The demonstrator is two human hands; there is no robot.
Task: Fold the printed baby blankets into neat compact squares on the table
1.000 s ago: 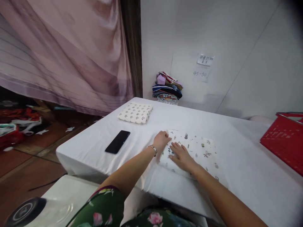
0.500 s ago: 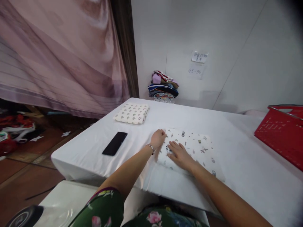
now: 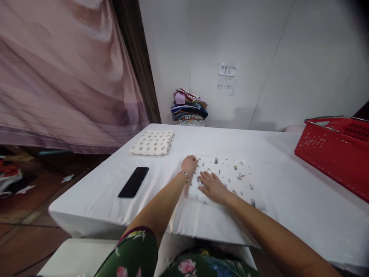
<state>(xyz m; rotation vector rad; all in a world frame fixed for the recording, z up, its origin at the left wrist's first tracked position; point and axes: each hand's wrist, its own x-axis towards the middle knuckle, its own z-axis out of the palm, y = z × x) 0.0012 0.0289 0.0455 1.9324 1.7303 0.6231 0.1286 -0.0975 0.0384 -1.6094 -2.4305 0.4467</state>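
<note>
A white cloth (image 3: 227, 177) printed with small grey and green shapes, a starfish shape among them, lies folded flat on the white-covered table (image 3: 291, 173). At its far left corner is my left hand (image 3: 189, 165), fingers curled and closed on the cloth's edge. My right hand (image 3: 213, 187) rests on the left half of the cloth, palm down with the fingers spread. The fabric under both hands is hidden.
A folded cream cloth with grey prints (image 3: 154, 142) lies at the far left, with a black phone (image 3: 133, 182) nearer me. On the right stands a red basket (image 3: 334, 154). Stacked folded clothes (image 3: 188, 107) sit by the wall, below paper notes (image 3: 226, 79).
The camera view has turned slightly to the right, so more of the red basket shows. Both hands keep nearly the same places on the cloth.
</note>
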